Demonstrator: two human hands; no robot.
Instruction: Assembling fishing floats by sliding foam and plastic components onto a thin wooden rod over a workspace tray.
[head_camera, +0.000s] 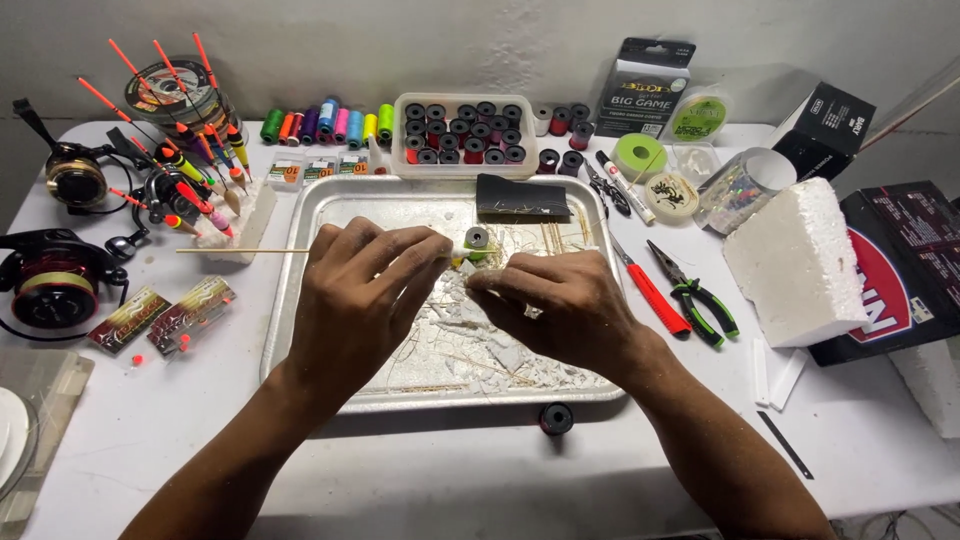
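Note:
Over a metal tray (330, 200), my left hand (365, 290) pinches a thin wooden stick (245, 250) that pokes out to the left. A small white-and-green float body (462, 252) sits on the stick between my hands. My right hand (565, 305) pinches at the float body's right end from below. A small dark thread spool (477, 238) lies in the tray just behind the float. Foam shavings and stick scraps (480, 350) litter the tray floor.
Finished floats (190, 170) stand in a foam block at the left, beside fishing reels (55, 280). Coloured thread spools (325, 124) and a spool box (462, 130) line the back. Pliers (695, 290), a red knife (650, 295) and a white foam block (795, 265) lie right. A black spool (556, 418) sits in front.

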